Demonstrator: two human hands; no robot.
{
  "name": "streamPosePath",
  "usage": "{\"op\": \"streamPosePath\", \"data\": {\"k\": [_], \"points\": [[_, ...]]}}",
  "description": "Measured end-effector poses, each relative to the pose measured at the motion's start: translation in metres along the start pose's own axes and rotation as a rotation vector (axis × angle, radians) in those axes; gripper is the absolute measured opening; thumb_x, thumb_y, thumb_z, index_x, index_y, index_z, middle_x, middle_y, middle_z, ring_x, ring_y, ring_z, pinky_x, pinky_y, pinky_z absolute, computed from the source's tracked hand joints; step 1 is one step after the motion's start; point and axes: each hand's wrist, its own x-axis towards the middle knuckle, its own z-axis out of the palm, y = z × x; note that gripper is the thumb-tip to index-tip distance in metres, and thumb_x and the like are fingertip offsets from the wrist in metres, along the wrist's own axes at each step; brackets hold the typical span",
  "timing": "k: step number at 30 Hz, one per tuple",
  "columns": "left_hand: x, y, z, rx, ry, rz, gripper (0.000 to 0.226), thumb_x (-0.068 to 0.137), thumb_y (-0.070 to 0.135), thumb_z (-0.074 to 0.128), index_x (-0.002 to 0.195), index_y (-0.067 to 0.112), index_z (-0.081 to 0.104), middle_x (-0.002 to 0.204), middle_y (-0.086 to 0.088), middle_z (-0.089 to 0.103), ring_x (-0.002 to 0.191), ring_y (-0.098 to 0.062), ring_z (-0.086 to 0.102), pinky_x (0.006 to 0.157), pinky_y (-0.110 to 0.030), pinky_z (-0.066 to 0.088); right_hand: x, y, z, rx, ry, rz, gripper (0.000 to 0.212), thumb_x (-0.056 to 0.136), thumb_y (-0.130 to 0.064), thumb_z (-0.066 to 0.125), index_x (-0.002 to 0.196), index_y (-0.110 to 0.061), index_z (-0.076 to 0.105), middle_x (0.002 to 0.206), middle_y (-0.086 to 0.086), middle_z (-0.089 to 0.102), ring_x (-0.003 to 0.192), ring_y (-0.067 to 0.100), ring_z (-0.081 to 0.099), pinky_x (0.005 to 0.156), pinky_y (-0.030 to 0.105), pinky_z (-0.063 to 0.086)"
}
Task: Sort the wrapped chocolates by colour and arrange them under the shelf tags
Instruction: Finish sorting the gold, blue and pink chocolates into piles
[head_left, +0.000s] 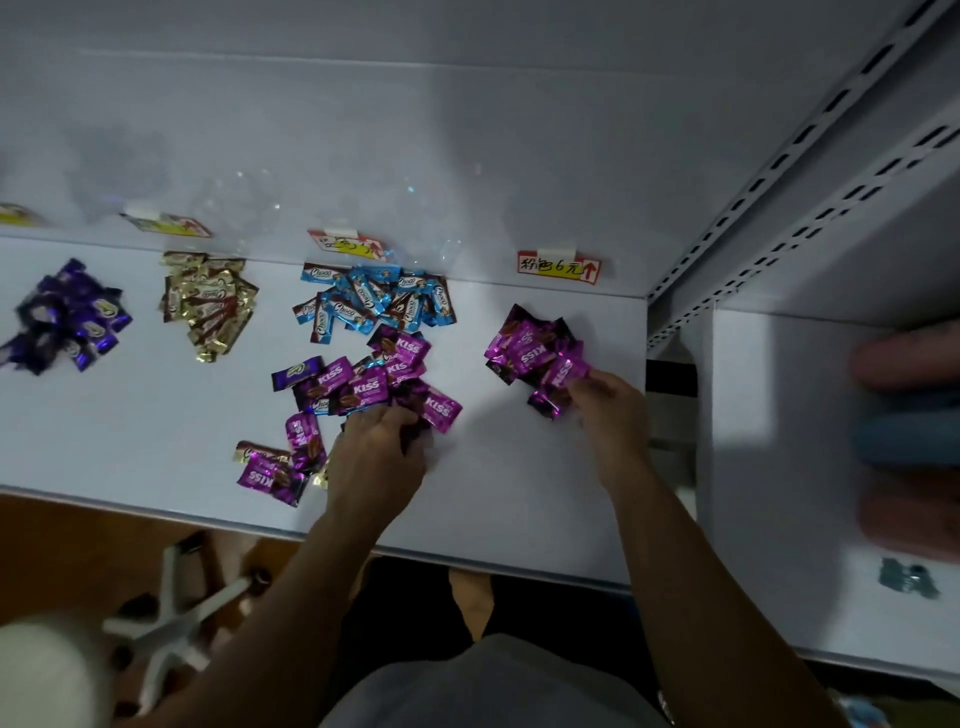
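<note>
Person, head-camera view: left hand (379, 452) and right hand (613, 410), forearms (675, 551) bare. Grey top (493, 686) at the torso. Dark lower garment (405, 608) beneath.

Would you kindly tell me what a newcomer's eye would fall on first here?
The bright pink wrappers stand out: a pink pile lies below the right-most tag, where the right hand pinches a pink chocolate. The left hand reaches into a mixed heap in the middle. Further back, running leftwards, lie a blue pile, a gold pile and a purple pile.
</note>
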Motion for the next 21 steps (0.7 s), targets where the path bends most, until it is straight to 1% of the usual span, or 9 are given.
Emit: {"op": "streamPosePath", "data": {"k": [2, 4, 6, 8, 12, 15, 17, 19, 21], "points": [[-0.004, -0.015, -0.004, 0.045, 0.009, -0.015, 0.030, 0.085, 0.021, 0.067, 0.114, 0.013, 0.065, 0.113, -0.009, 0.064, 0.105, -0.028, 0.053, 0.083, -0.042, 0.049, 0.001, -0.002, 0.000, -0.142, -0.003, -0.021, 0.044, 0.087, -0.030, 0.066, 0.128, -0.012, 0.059, 0.116, 0.006, 0.066, 0.101, 0.020, 0.062, 0.092, 0.038, 0.050], [-0.002, -0.029, -0.009, 0.068, 0.038, -0.007, 0.031, 0.084, 0.018, 0.069, 0.114, 0.012, 0.066, 0.115, -0.011, 0.064, 0.107, -0.030, 0.053, 0.081, -0.043, 0.049, -0.004, -0.004, 0.002, -0.295, 0.022, -0.105, 0.055, 0.087, -0.029, 0.067, 0.136, -0.012, 0.049, 0.129, 0.010, 0.056, 0.115, 0.024, 0.056, 0.098, 0.043, 0.047], [0.001, -0.042, -0.014, 0.072, 0.062, 0.010, 0.028, 0.084, 0.016, 0.069, 0.112, 0.011, 0.066, 0.113, -0.012, 0.065, 0.106, -0.032, 0.054, 0.080, -0.042, 0.049, -0.019, -0.006, 0.012, -0.428, 0.054, -0.248, 0.049, 0.085, -0.023, 0.068, 0.130, -0.013, 0.053, 0.123, 0.011, 0.054, 0.112, 0.026, 0.054, 0.093, 0.042, 0.047], [0.005, -0.053, -0.017, 0.080, 0.056, 0.021, 0.025, 0.087, 0.018, 0.066, 0.111, 0.011, 0.066, 0.112, -0.011, 0.065, 0.104, -0.030, 0.055, 0.079, -0.040, 0.047, -0.037, -0.006, 0.033, -0.546, 0.023, -0.366, 0.041, 0.084, -0.018, 0.067, 0.123, -0.013, 0.057, 0.116, 0.010, 0.055, 0.106, 0.027, 0.055, 0.090, 0.043, 0.048], [0.008, -0.069, -0.019, 0.025, 0.043, 0.010, 0.029, 0.088, 0.020, 0.065, 0.115, 0.012, 0.064, 0.117, -0.010, 0.063, 0.107, -0.029, 0.054, 0.084, -0.041, 0.049, -0.070, 0.001, 0.081, -0.620, -0.163, -0.414, 0.037, 0.088, -0.021, 0.062, 0.125, -0.016, 0.057, 0.120, 0.008, 0.056, 0.107, 0.024, 0.056, 0.089, 0.042, 0.049], [0.014, -0.084, -0.023, -0.027, 0.044, 0.064, 0.034, 0.086, 0.018, 0.068, 0.120, 0.013, 0.063, 0.122, -0.009, 0.063, 0.113, -0.029, 0.054, 0.087, -0.045, 0.050, -0.085, 0.002, 0.114, -0.700, -0.215, -0.471, 0.034, 0.089, -0.024, 0.060, 0.120, -0.014, 0.061, 0.110, 0.009, 0.060, 0.101, 0.027, 0.056, 0.085, 0.041, 0.048], [0.022, -0.091, -0.027, -0.026, 0.020, 0.101, 0.038, 0.089, 0.023, 0.064, 0.127, 0.016, 0.059, 0.132, -0.004, 0.057, 0.122, -0.026, 0.049, 0.094, -0.044, 0.046, -0.089, 0.000, 0.130, -0.760, -0.185, -0.512, 0.032, 0.090, -0.023, 0.059, 0.121, -0.014, 0.061, 0.113, 0.008, 0.061, 0.105, 0.028, 0.054, 0.088, 0.039, 0.045], [0.034, -0.092, -0.029, -0.022, -0.013, 0.134, 0.043, 0.095, 0.028, 0.056, 0.137, 0.021, 0.050, 0.143, 0.000, 0.048, 0.131, -0.023, 0.040, 0.101, -0.040, 0.038, -0.087, -0.006, 0.141, -0.822, -0.085, -0.540, 0.031, 0.091, -0.021, 0.057, 0.122, -0.016, 0.060, 0.118, 0.005, 0.061, 0.109, 0.027, 0.052, 0.089, 0.037, 0.038], [0.046, -0.092, -0.028, -0.010, -0.061, 0.173, 0.046, 0.098, 0.032, 0.049, 0.143, 0.024, 0.042, 0.147, 0.001, 0.043, 0.134, -0.022, 0.036, 0.106, -0.038, 0.033, -0.083, -0.012, 0.151, -0.866, -0.005, -0.525, 0.032, 0.090, -0.024, 0.059, 0.122, -0.019, 0.060, 0.118, 0.003, 0.062, 0.110, 0.027, 0.052, 0.089, 0.037, 0.035]]}}
